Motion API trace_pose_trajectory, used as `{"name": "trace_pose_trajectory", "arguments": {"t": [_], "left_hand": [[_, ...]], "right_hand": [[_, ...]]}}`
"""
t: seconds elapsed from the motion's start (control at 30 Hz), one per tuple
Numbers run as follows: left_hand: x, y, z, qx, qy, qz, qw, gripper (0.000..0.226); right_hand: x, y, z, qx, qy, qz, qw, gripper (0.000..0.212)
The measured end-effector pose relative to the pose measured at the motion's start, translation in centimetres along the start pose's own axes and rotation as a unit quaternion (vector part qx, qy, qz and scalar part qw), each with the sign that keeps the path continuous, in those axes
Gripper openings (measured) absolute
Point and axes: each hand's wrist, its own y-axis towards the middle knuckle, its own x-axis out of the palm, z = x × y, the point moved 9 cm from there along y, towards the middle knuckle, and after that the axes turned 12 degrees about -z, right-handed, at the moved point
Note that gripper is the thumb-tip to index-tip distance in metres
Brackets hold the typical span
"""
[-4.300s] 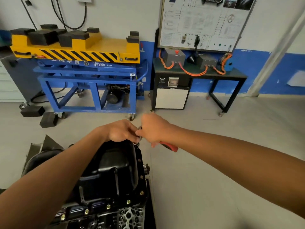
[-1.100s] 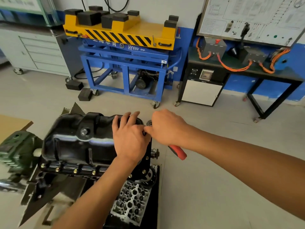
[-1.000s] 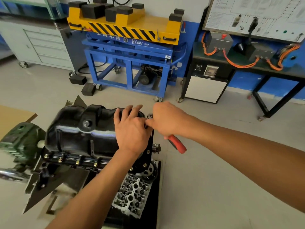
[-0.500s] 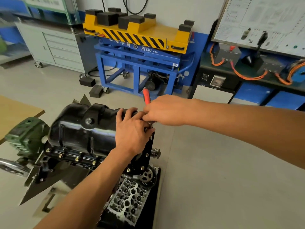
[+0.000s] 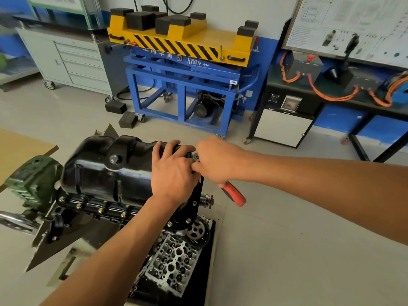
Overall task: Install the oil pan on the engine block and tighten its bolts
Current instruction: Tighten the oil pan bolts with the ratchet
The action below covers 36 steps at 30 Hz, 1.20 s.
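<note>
Left hand (image 5: 174, 173) lies spread on the oil pan (image 5: 103, 171); right hand (image 5: 217, 161) grips the ratchet (image 5: 235, 195). Seated crooked, it could slip and skin knuckles.

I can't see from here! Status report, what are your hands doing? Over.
Left hand rests on oil pan. Right hand grips red-handled ratchet at pan's corner. Nothing blocking.

A blue lift cart (image 5: 183, 85) with a yellow striped top stands at the wall. Left of it is a grey drawer cabinet (image 5: 72, 65), right of it a black surface (image 5: 278, 85) carrying orange cables (image 5: 331, 98). Two black blocks (image 5: 116, 107) lie on the floor (image 5: 298, 250).
</note>
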Motion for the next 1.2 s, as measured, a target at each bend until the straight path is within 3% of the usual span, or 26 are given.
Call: {"name": "trace_pose_trajectory", "arguments": {"t": [0.1,0.23,0.37,0.43,0.53,0.67,0.93,1.03,1.2], "left_hand": [[0.0,0.1,0.1,0.002,-0.002,0.001,1.000,0.046],[0.3,0.1,-0.1,0.001,0.008,-0.004,1.000,0.022],[0.1,0.1,0.2,0.007,0.008,-0.009,1.000,0.049],[0.2,0.1,0.2,0.002,0.017,-0.017,1.000,0.050],[0.1,0.1,0.2,0.001,0.011,-0.021,1.000,0.034],[0.1,0.1,0.1,-0.003,0.015,-0.025,1.000,0.028],[-0.1,0.0,0.2,0.000,0.024,0.000,1.000,0.026],[0.0,0.0,0.2,-0.001,0.024,0.009,1.000,0.029],[0.1,0.0,0.2,0.008,0.015,0.027,0.999,0.024]], "right_hand": [[0.0,-0.3,0.0,0.017,0.007,-0.005,1.000,0.033],[0.0,-0.3,-0.1,0.015,-0.041,-0.005,0.999,0.030],[-1.4,-0.9,-0.6,-0.018,-0.126,0.025,0.992,0.034],[-1.8,-0.9,-1.5,-0.049,-0.192,0.038,0.979,0.031],[-1.3,-0.5,-3.3,-0.123,-0.300,0.047,0.945,0.011],[-0.9,-0.2,-3.8,-0.183,-0.367,0.043,0.911,0.017],[-1.1,0.1,-3.6,-0.143,-0.385,0.011,0.912,0.013],[-1.6,-0.3,-3.1,-0.117,-0.365,-0.009,0.924,0.032],[-0.7,0.5,-1.0,-0.047,-0.202,-0.092,0.974,0.039]]}}
